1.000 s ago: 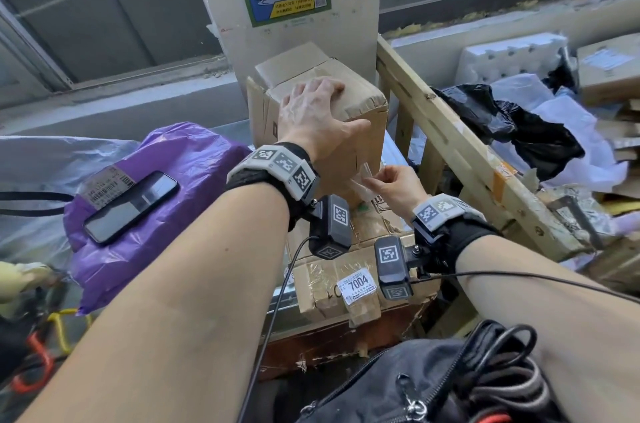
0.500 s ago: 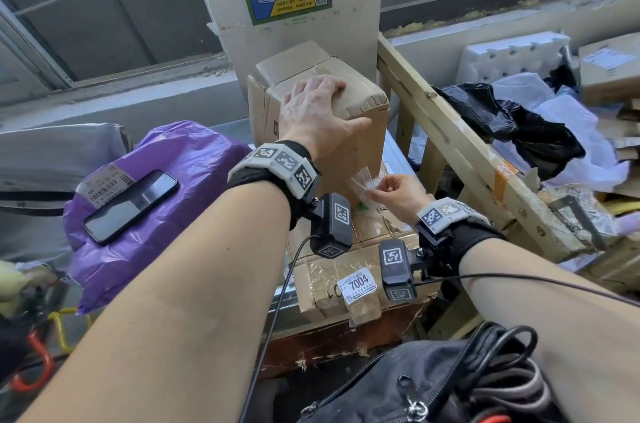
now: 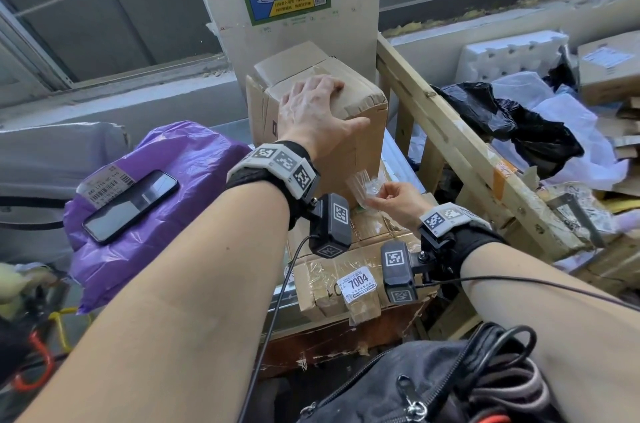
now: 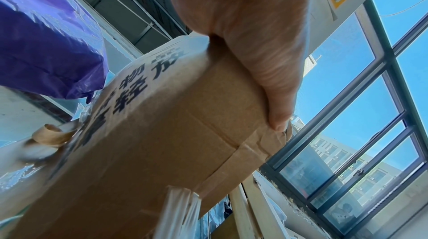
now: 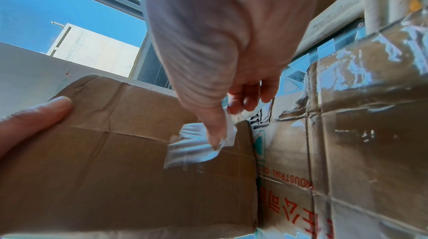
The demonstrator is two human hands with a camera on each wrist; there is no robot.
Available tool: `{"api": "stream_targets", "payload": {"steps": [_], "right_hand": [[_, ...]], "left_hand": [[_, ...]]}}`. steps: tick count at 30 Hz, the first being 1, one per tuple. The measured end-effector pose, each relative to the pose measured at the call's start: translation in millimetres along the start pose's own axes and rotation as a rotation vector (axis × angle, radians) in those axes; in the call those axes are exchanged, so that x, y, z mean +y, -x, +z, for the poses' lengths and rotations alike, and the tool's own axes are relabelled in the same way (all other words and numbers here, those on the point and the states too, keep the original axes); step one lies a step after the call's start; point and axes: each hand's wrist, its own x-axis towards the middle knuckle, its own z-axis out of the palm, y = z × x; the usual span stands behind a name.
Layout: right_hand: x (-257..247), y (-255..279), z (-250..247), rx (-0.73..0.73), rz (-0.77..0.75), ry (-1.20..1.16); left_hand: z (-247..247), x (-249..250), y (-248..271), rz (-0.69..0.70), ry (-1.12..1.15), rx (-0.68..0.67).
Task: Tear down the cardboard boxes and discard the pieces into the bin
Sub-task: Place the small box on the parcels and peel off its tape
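My left grip (image 3: 311, 114) clasps the tall brown cardboard box (image 3: 367, 152) by its top, at the taped brown carton (image 3: 374, 226)'s far edge. My right grip (image 3: 398, 200) pinches its clear tape strip (image 3: 360, 185). Yanking hard could snap the strip or tip the box.

A brown cardboard box (image 3: 362, 103) is stood upright on a bigger box (image 3: 370, 226). Its top is shut and dented. A crinkled strip of clear tape (image 3: 363, 187) is stuck low on its front, with one end lifted off.
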Motion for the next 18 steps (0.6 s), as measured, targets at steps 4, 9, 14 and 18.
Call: {"api": "stream_targets", "payload": {"steps": [4,9,14,18], "right_hand": [[6,-1,2,0.023,0.035,-0.092],[5,2,4,0.124,-0.103,-0.124],[-7,4,6,0.087,-0.231,-0.09],[-10,4,9,0.066,-0.183,-0.234]], "left_hand": [[-1,-1,0,-0.011,0.0,0.006],[0,-1,-2,-0.003,0.002,0.011],[1,-1,0,-0.007,-0.003,0.012],[0,-1,0,-0.011,-0.008,0.014]]}}
